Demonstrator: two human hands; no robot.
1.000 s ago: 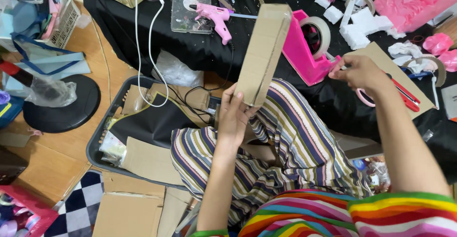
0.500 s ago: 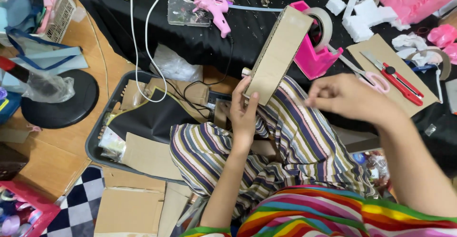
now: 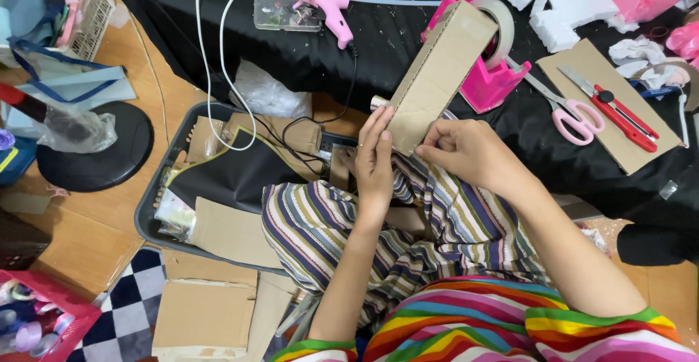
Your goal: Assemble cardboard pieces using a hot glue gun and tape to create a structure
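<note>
My left hand (image 3: pixel 375 160) upright, fingers pinching cardboard piece (image 3: pixel 440 74) lower edge, my right hand (image 3: pixel 466 151) gripping its corner (fingertips hidden), held over lap, top overlapping pink tape dispenser (image 3: pixel 495 85)

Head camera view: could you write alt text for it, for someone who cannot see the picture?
Seen from above, a seated person in striped trousers holds a long cardboard piece at its lower end with the left hand and right hand. Behind it, a black-covered table carries a pink glue gun, a pink tape dispenser, pink-handled scissors and a red utility knife.
</note>
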